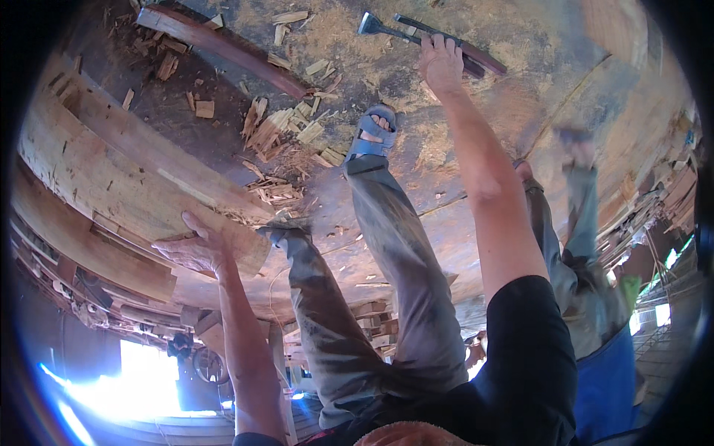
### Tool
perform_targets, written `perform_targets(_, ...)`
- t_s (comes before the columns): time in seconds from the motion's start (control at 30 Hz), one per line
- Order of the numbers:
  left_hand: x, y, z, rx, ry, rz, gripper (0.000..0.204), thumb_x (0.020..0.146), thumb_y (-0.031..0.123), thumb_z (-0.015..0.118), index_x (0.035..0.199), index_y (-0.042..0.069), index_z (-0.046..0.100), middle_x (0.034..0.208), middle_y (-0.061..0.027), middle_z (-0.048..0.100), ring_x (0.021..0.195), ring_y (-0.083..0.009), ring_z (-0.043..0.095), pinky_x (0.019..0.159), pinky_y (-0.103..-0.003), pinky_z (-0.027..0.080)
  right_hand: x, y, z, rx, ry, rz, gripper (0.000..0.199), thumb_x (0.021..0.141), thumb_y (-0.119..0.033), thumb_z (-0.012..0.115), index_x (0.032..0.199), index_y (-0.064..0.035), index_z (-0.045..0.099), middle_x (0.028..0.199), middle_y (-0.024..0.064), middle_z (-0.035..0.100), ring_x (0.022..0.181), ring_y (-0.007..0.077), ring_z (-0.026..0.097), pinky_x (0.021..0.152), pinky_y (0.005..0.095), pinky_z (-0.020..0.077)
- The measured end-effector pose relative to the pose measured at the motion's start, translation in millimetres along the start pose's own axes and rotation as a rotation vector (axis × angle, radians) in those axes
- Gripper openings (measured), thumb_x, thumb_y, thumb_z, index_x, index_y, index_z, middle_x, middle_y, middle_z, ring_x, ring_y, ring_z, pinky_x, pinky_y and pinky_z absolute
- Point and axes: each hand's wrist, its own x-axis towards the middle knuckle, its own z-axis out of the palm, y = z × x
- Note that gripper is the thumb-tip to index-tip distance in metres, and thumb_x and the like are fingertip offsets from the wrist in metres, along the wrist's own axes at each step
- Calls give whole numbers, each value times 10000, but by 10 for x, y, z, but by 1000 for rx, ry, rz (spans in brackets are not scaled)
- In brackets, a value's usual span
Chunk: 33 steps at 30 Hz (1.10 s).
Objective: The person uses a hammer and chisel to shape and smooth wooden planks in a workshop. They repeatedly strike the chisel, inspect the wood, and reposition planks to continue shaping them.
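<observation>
My right hand [442,68] reaches far forward to the floor. Its fingers curl over a chisel [387,30] with a broad metal blade pointing left. Beside that chisel, almost parallel, lies a second long dark tool [482,56]; its exact kind is unclear. My left hand [195,249] is at the near end of a long pale wooden plank [126,175]. Its fingers are spread and nothing is in them; whether it touches the wood is hard to tell.
Split wood chips [271,130] lie ahead of my sandalled foot [372,134]. A reddish-brown wooden beam [223,46] rests at the far left. More boards [89,245] are stacked on the left. Close on my right stands another person [595,320], partly blurred.
</observation>
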Motion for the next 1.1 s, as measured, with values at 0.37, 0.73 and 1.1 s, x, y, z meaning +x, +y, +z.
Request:
perform_targets(0.37, 9, 55, -10, 68, -82, -71, 1065, 999, 612, 560, 1572, -162, 104, 1571, -414, 248, 1452, -533, 323, 1182, -611, 313, -13, 508, -70, -135, 73, 52, 452, 917, -133, 614, 1363, -103, 548, 1383, 158, 561, 1217, 385, 595, 1000, 529, 472)
perform_targets(0.73, 42, 96, -216, -60, -149, -113, 1128, 950, 583, 658, 1587, -137, 69, 1587, -404, 234, 1471, -528, 303, 1210, -582, 276, -1098, 28, -550, 12, -592, 16, 371, 813, -213, 722, 1151, -63, 693, 1043, 196, 730, 1079, 371, 700, 917, 520, 546)
perform_targets(1.1, 111, -502, -1579, -830, -1006, 43, 699, 961, 443, 651, 1508, 50, 468, 1457, -262, 521, 1385, -406, 479, 1163, -504, 372, -3968, 279, -2704, 763, -711, 588, 269, 765, -124, 747, 997, 10, 725, 907, 95, 733, 923, 294, 685, 811, 455, 542)
